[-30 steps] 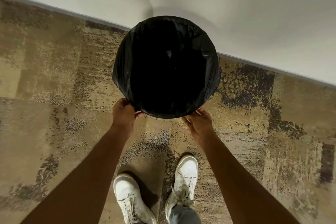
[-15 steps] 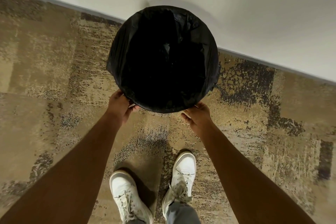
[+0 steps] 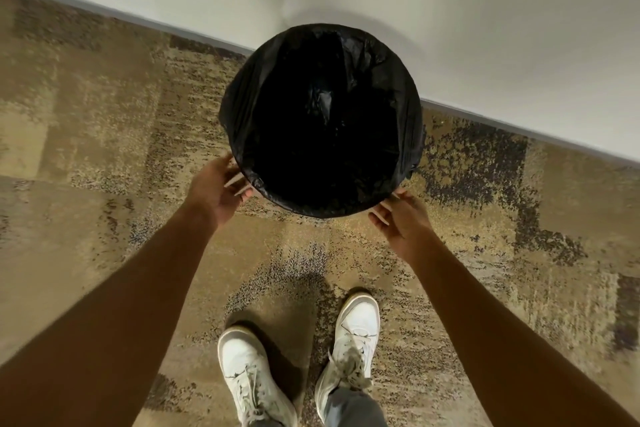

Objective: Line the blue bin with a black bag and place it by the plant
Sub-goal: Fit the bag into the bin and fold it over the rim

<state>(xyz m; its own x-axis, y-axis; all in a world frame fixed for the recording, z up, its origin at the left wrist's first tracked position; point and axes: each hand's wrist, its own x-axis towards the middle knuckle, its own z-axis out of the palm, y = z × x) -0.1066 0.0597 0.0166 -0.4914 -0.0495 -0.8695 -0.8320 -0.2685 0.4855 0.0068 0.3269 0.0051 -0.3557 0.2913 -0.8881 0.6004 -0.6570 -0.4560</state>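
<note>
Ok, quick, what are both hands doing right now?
Left hand: open, fingers spread beside the black bag at the rim, holding nothing.
Right hand: open, fingers by the rim, holding nothing.

Glossy crinkled plastic bag [image 3: 363, 55]; rough mottled carpet [image 3: 104, 114].

White sneakers [image 3: 353, 340] stand on mottled tan carpet [image 3: 86, 149] beside a white wall [image 3: 502, 28].
</note>
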